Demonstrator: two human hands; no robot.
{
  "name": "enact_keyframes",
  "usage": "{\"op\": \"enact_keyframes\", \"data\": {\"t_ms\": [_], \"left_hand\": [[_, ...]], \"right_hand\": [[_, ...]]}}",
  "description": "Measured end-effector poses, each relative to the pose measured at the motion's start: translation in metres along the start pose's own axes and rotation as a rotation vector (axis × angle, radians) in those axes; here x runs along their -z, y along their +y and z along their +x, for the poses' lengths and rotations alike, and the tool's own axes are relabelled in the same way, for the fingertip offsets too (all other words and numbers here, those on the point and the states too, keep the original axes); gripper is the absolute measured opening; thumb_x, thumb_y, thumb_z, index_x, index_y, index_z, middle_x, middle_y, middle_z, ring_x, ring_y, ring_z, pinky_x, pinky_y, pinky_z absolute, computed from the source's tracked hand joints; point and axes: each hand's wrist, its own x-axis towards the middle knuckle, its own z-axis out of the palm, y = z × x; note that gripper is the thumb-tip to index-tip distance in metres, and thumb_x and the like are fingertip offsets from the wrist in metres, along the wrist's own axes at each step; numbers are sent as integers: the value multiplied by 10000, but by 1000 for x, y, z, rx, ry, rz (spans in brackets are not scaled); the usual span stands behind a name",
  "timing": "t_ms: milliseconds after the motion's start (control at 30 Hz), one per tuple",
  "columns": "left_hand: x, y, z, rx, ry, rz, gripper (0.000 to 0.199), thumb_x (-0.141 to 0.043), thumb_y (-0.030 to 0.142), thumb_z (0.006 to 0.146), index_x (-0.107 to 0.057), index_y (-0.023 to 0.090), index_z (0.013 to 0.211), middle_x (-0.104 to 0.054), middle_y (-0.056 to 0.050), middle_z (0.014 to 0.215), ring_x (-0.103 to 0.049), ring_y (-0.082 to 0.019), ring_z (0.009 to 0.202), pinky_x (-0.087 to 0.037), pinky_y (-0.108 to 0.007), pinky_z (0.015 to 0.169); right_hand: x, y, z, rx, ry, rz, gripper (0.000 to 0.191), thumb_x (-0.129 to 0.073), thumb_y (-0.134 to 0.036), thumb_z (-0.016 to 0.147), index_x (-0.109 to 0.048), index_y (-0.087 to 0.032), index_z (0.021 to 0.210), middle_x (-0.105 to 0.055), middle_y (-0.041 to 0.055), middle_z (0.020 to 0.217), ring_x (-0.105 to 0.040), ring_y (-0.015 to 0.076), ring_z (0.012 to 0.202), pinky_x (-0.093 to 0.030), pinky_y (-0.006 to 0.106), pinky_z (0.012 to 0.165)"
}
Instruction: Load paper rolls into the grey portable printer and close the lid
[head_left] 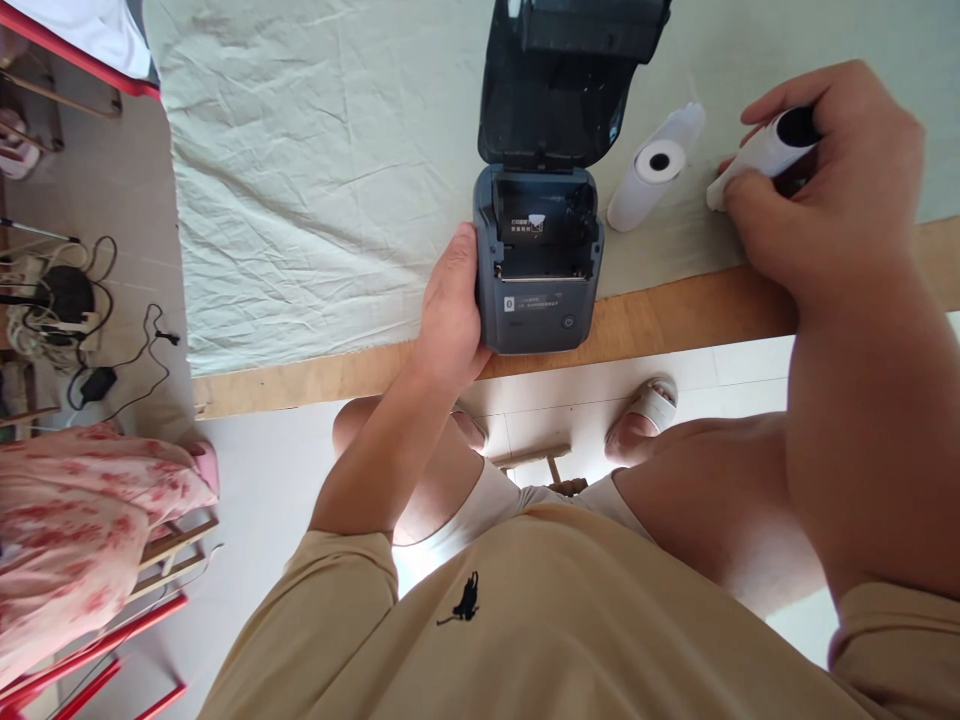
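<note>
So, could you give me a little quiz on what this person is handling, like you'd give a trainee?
1. True or false: the left hand touches the dark device, whose lid stands open.

2. What is in the fingers of the right hand?
a) a sandal
b) a white roll
c) a black cable

3. Fill in the blank: a second roll rests on the pale green ____, between the device and the right hand.

Key: 1 true; 2 b; 3 cloth.

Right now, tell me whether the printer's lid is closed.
No, the dark lid stands swung open above the printer, exposing its inner compartment, while the left hand grips its side.
</note>
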Motion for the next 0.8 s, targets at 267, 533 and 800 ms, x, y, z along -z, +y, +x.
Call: {"op": "enact_keyframes", "data": {"t_ms": [267, 533, 800], "left_hand": [[3, -1, 1, -6, 16, 97, 557, -657, 830, 1063, -805, 294, 1035, -901, -29, 1084, -769, -312, 1514, -715, -438, 1239], [2, -1, 1, -17, 24, 90, 583, -606, 807, 1106, -807, 265, 1025, -881, -22, 1110, -772, -296, 1523, -735, -432, 1187], [3, 1, -1, -5, 10, 96, 561, -634, 822, 1081, -802, 290, 1030, -899, -19, 1070, -791, -284, 1478, -714, -404, 1218]], "right_hand": [[-3, 1, -2, 24, -2, 26, 509, -746, -140, 655, -801, -331, 1123, -796, 42, 1100, -663, 229, 801, -573, 432, 831], [-2, 6, 2, 28, -15, 3, 565, -790, -108, 653, -802, -337, 1170, -781, 39, 1056, -651, 232, 818, -562, 455, 876], [-3, 9, 2, 26, -30, 29, 590, -774, -88, 654, -800, -347, 1184, -806, 43, 1102, -687, 250, 846, -570, 459, 873]]}}
